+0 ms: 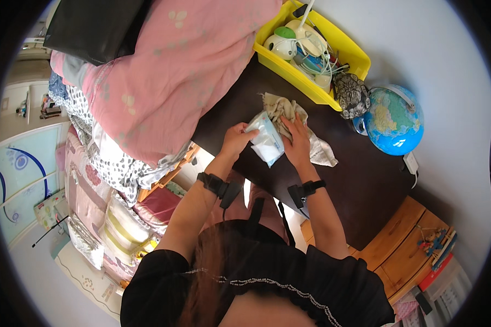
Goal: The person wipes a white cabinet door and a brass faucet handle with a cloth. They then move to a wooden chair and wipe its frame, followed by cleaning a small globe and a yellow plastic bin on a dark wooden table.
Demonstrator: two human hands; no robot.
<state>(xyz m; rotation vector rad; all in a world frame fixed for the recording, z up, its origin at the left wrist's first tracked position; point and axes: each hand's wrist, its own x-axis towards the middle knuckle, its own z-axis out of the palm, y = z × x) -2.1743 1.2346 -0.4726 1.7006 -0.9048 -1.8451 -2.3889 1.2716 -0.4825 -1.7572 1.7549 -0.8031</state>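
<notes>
In my left hand (237,140) is a soft plastic packet (268,143), white with pale blue; my thumb lies over its near-left edge, and the fingers are partly hidden behind it. The packet is tilted just above the dark brown table (333,188). My right hand (297,143) lies on a crumpled beige patterned cloth (278,104) with its fingers stretched out and apart. Its thumb is close to the packet's right edge; whether they touch I cannot tell. One end of the cloth trails out to the right of that hand on the tabletop.
A yellow bin (294,79) of cables and small devices stands at the table's back, beside a black-and-white patterned bundle (351,95) and a blue globe (395,120). Pink bedding (153,82) bulges at the left under a black bag (95,27). Wooden drawers (406,248) stand right.
</notes>
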